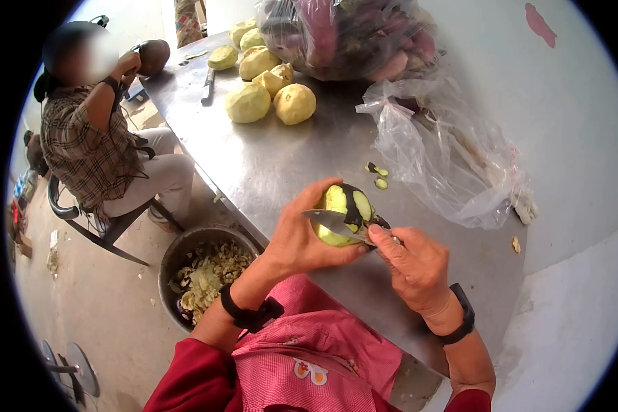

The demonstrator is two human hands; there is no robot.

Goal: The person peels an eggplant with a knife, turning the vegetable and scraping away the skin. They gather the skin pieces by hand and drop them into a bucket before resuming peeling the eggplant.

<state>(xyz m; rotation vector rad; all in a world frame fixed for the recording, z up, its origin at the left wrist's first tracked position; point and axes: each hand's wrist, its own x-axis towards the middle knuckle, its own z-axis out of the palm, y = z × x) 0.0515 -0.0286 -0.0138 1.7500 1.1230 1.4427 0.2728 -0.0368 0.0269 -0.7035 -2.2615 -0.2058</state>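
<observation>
My left hand (299,237) is wrapped round a partly peeled eggplant (336,200), pale green flesh with dark skin patches left on its top and right side. In my right hand (413,264) is a knife (331,221), its blade lying across the front of the eggplant and pointing left. Both hands are above the near edge of the metal table (309,154). Small peel pieces (381,183) lie behind the eggplant. Part of the knife handle is hidden by my right fingers.
Peeled eggplants (295,104) and another knife (208,88) sit at the back left. A full plastic bag (350,41) and a loose bag (453,158) are on the right. A bowl of peelings (209,275) stands below left. A seated person (103,137) holds a dark eggplant (154,58).
</observation>
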